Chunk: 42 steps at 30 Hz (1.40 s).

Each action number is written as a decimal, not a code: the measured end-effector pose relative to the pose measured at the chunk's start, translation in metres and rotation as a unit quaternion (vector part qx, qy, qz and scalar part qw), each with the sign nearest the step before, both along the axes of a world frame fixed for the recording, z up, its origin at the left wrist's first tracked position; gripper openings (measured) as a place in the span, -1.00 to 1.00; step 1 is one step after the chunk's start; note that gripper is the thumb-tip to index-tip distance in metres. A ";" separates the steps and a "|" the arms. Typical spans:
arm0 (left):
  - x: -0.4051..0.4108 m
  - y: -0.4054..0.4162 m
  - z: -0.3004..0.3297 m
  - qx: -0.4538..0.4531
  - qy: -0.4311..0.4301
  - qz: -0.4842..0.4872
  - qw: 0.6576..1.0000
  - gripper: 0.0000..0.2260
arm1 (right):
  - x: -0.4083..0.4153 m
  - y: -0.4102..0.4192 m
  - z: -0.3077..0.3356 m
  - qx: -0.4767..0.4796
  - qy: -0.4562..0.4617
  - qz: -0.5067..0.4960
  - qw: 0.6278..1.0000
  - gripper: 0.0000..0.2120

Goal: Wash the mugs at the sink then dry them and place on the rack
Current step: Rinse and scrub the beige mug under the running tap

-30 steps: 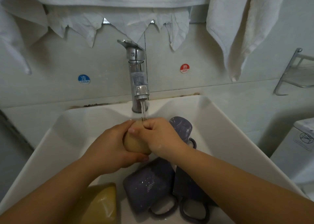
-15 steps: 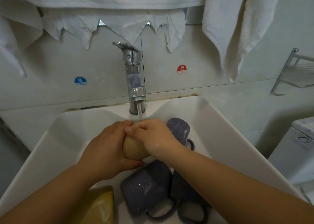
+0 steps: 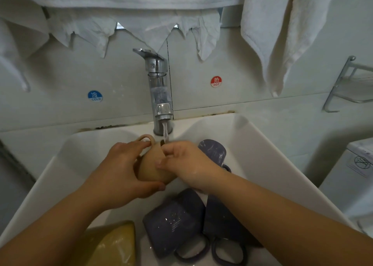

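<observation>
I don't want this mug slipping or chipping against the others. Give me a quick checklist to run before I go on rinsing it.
1. Left hand has a grip round the tan mug: ok.
2. Right hand pinches the mug's rim: ok.
3. Water from the faucet is running and lands at the rim: ok.
4. Tan mug is held clear of the purple mugs lying in the sink: ok.
5. Inside of the tan mug is clean: cannot tell, the opening is hidden.
6. Rack on the wall has free space: cannot tell.
</observation>
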<state>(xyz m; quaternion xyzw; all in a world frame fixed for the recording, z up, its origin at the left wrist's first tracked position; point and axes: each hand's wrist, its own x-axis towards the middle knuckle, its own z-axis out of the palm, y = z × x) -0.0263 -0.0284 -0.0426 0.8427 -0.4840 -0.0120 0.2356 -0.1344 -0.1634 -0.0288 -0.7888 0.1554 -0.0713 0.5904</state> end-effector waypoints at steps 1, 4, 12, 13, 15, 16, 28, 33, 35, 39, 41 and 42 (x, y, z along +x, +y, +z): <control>0.000 0.000 0.000 -0.001 -0.002 -0.010 1.000 -0.34 | 0.000 0.000 -0.001 -0.012 -0.003 0.005 1.000 -0.84; 0.000 -0.001 -0.004 -0.007 -0.027 -0.037 0.999 -0.54 | 0.002 0.001 -0.001 -0.041 -0.003 0.003 0.999 -0.90; -0.011 -0.009 -0.013 0.036 -0.142 -0.009 0.989 -0.26 | 0.011 0.005 -0.003 0.207 0.013 -0.095 0.974 -0.72; -0.009 -0.009 -0.013 0.035 -0.135 -0.007 0.990 -0.26 | 0.008 0.005 -0.004 0.139 0.005 -0.082 0.987 -0.76; -0.005 -0.006 -0.009 0.013 -0.104 -0.009 0.994 -0.35 | 0.001 0.008 -0.001 0.017 -0.021 -0.037 0.999 -0.79; -0.004 -0.004 -0.007 0.001 -0.079 -0.012 0.997 -0.45 | -0.002 0.009 0.001 -0.026 -0.033 -0.009 0.999 -0.74; -0.001 0.000 0.004 -0.068 0.193 0.075 0.976 -0.46 | -0.004 -0.012 -0.005 -0.011 -0.060 -0.079 0.995 -0.46; -0.009 -0.002 0.007 -0.098 0.361 0.084 0.923 -0.42 | 0.007 -0.002 -0.015 0.214 0.005 -0.046 0.976 -0.34; -0.016 -0.005 0.009 -0.096 0.412 0.101 0.900 -0.51 | 0.013 0.004 -0.017 0.183 0.014 -0.085 0.979 -0.30; -0.030 -0.017 0.009 -0.118 0.454 0.173 0.866 -0.66 | 0.024 0.010 -0.012 0.114 0.085 -0.142 0.980 -0.24; -0.037 -0.021 0.010 -0.130 0.481 0.203 0.843 -0.59 | 0.025 0.008 -0.011 0.124 0.111 -0.163 0.973 -0.26; -0.039 -0.022 0.010 -0.137 0.497 0.212 0.830 -0.52 | 0.024 0.006 -0.009 0.135 0.114 -0.169 0.970 -0.30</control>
